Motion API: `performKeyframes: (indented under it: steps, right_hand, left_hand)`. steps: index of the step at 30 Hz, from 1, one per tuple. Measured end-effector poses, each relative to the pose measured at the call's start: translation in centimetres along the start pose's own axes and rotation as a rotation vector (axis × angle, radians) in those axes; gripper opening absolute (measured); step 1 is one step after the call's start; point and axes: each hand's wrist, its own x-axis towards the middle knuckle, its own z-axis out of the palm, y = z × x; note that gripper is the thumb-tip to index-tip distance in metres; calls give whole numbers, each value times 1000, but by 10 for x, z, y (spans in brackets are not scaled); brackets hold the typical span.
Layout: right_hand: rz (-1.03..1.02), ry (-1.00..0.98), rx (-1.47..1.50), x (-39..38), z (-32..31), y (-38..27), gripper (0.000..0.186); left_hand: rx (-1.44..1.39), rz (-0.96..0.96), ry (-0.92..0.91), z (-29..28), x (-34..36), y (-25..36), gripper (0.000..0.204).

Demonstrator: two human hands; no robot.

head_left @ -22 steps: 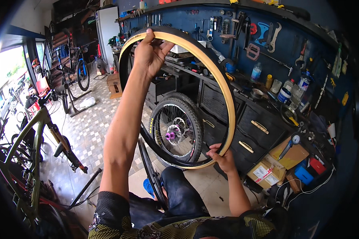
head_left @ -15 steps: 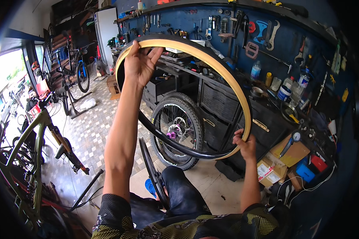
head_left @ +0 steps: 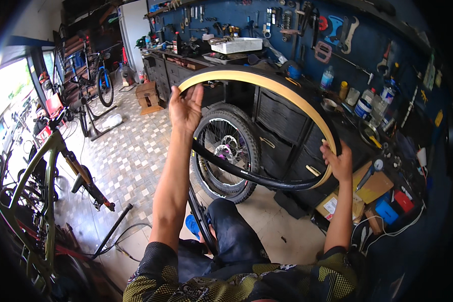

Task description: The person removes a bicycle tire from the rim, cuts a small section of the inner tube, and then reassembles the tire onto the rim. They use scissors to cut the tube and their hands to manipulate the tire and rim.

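Note:
A bicycle tire [head_left: 226, 75], black with a tan band, is held up in front of me and tilted, its lower run showing glossy black. My left hand [head_left: 186, 108] supports its left side, the thumb at the edge and the fingers stretched up against the band. At the right side, my right hand [head_left: 340, 162] grips the tire with fingers curled over the inner edge. Between my legs stands a thin black wheel rim [head_left: 197, 214], partly hidden by my knee. Beyond the raised tire, bicycle wheels with knobby tires [head_left: 252, 156] lean against the dark cabinets [head_left: 277, 116].
A green bicycle frame [head_left: 25, 183] stands close on the left. Bottles [head_left: 327, 78] and tools line the workbench at right, below a blue tool wall [head_left: 307, 48]. Cardboard boxes [head_left: 375, 186] sit low at right. A black tube [head_left: 113, 229] is on the left.
The tire has moved right and lower and is tilted flatter. Both hands moved right with it, the left one lower and the right one higher. My view has turned slightly left.

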Motion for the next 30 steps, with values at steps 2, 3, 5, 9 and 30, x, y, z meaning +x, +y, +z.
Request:
performKeyframes:
  steps: [2, 3, 5, 9, 30]
  right_hand:
    - [-39, -23, -106, 10, 8, -21, 26]
    - [-33, -26, -205, 15, 10, -32, 28]
    - [-271, 20, -312, 26, 19, -41, 35]
    - [-204, -80, -463, 43, 47, -65, 51]
    - [-105, -93, -460, -14, 8, 18, 110]
  left_hand:
    - [10, 14, 41, -18, -3, 3, 49]
    - [26, 12, 80, -21, -7, -3, 48]
    - [60, -36, 81, -25, -14, -14, 46]
    - [92, -121, 82, -36, -37, -28, 36]
    - [247, -253, 71, 1, -98, -83, 47]
